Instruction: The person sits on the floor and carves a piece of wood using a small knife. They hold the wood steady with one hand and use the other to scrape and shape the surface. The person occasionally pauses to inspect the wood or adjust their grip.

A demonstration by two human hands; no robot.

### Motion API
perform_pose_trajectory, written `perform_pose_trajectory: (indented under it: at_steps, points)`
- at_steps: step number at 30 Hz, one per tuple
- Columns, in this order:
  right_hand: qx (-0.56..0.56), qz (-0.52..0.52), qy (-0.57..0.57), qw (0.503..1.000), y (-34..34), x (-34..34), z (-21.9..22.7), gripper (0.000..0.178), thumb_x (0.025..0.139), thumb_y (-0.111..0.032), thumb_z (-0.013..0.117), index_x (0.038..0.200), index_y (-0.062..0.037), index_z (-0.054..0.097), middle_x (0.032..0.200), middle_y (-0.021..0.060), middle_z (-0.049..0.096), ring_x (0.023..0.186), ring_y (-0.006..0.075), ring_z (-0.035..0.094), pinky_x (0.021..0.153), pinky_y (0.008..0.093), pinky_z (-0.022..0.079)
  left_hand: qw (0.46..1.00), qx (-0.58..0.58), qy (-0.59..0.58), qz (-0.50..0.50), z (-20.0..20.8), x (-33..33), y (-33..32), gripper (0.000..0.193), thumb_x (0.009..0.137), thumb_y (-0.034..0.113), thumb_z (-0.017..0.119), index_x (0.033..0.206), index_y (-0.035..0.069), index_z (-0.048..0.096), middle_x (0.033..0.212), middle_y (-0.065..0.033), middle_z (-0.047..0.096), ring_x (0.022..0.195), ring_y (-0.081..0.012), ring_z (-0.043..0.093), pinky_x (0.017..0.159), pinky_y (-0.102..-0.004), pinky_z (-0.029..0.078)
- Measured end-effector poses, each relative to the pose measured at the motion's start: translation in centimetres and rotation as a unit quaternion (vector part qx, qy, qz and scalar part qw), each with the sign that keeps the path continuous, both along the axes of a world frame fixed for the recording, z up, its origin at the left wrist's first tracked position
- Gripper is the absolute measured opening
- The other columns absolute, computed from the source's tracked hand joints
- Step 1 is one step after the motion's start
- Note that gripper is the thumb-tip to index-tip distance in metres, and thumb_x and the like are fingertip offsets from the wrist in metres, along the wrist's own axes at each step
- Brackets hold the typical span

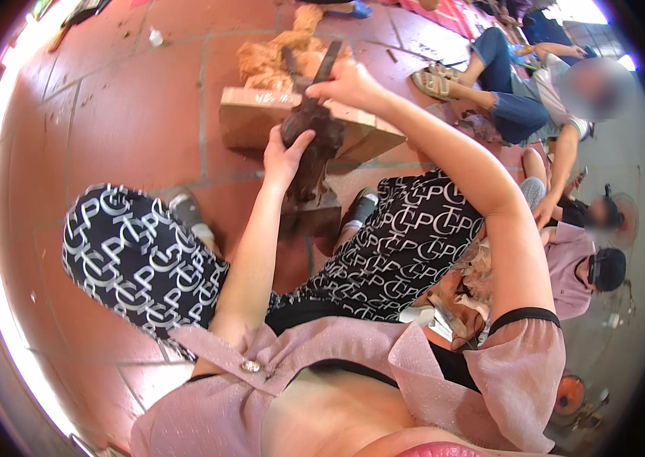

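Left hand (pixel 286 156) clasped dark carving (pixel 313 141), upright on wooden block (pixel 254 114); right hand (pixel 349 84) gripped tool (pixel 328 61) above it.

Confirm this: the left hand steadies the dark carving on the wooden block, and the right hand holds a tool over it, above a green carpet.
Wrong in one respect: the floor is red-brown tile, not green carpet, as the head view shows. The left hand does steady the dark carving on the wooden block, and the right hand holds a tool over it.

an open floor workshop: red tiled floor (pixel 132 114), wooden block (pixel 261 118), wood shavings (pixel 269 65), co-workers (pixel 536 99) seated nearby.
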State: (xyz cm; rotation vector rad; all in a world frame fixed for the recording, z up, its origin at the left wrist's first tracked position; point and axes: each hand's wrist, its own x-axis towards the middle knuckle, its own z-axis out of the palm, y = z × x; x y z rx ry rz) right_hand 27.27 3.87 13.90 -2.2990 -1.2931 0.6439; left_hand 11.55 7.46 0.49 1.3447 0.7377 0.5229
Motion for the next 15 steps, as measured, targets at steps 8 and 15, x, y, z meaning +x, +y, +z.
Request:
perform_pose_trajectory:
  at_steps: [8, 15]
  points:
    - [0.028, 0.026, -0.153, 0.988, -0.3, -1.8, 3.1, 0.052, 0.066, -0.041, 0.068, 0.087, 0.0038, 0.051, 0.066, 0.0187, 0.063, 0.068, 0.0327, 0.063, 0.067, 0.0404, 0.049, 0.994, -0.027, -0.102, -0.007, 0.1, 0.1, -0.3, 0.046, 0.081, 0.026, 0.070, 0.113, -0.001, 0.051, 0.104, -0.0096, 0.060, 0.093, -0.0162, 0.055, 0.085, -0.0293, 0.043]
    - [0.052, -0.014, -0.091, 0.994, -0.5, -0.1, 0.3, 0.040, 0.068, -0.031, 0.071, 0.084, 0.0025, 0.057, 0.087, 0.0216, 0.061, 0.087, 0.0353, 0.060, 0.075, 0.0410, 0.048, 0.997, -0.002, -0.068, -0.027, -2.5, 1.0, 0.0, 0.047, 0.083, 0.030, 0.069, 0.111, -0.002, 0.050, 0.102, -0.0093, 0.059, 0.094, -0.0166, 0.052, 0.087, -0.0286, 0.040]
